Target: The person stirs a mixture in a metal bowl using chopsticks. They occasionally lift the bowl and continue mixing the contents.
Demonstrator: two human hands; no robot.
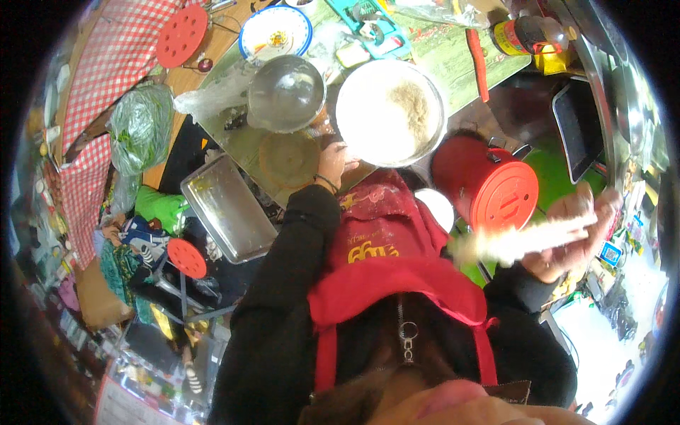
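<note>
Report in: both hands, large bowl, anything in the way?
Left hand by rim of large bowl. Right hand holding pale, blurred item. Red bucket showing between them.

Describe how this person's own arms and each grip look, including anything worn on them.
The left sleeve and right sleeve are long and black, with no clear markings. A thin dark band circles the left wrist. The left grip and right grip are ungloved.

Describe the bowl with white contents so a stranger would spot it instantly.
Find the green tabletop past the red apron. At its near edge, just beside the left hand, sits a wide round bowl. Unlike the grey bowl to its left, it holds something white with a beige patch.
</note>
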